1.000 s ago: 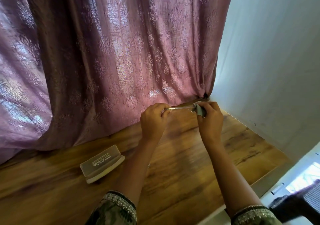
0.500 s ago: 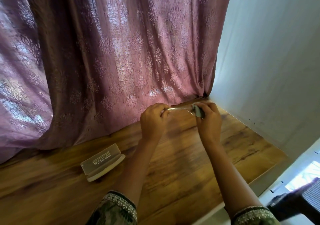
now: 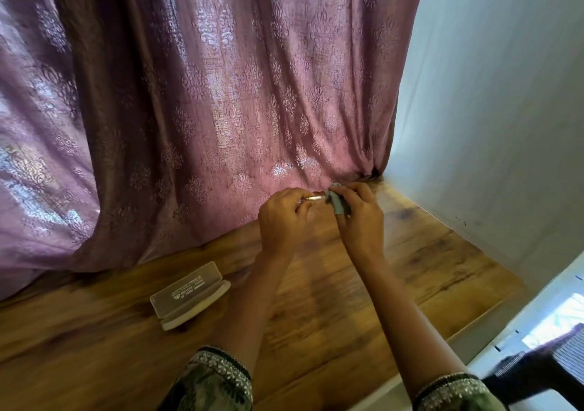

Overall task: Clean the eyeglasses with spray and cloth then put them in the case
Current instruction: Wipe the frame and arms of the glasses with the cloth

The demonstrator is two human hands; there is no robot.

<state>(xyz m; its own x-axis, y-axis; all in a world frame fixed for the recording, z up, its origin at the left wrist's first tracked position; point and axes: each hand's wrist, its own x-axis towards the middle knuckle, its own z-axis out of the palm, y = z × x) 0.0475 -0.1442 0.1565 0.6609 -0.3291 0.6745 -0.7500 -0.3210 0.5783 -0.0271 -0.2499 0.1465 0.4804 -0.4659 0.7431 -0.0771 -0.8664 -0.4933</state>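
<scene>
Both hands are raised above the wooden table (image 3: 395, 284), near the curtain's foot. My left hand (image 3: 281, 221) pinches the eyeglasses (image 3: 313, 198); only a thin golden piece of frame shows between the hands, and the lenses are hidden. Pressed against that frame is a grey cloth (image 3: 337, 203), held in my right hand (image 3: 360, 221). The glasses case (image 3: 189, 295), translucent with a white base, lies shut on the table to the left of my left forearm. No spray bottle is in view.
A mauve patterned curtain (image 3: 205, 110) hangs along the table's far edge. A pale wall (image 3: 489, 110) bounds the table on the right. Past the table's right front edge stands a dark stool (image 3: 543, 369).
My right hand with the cloth has slid left along the frame toward my left hand, so less of the frame shows. The case has not moved.
</scene>
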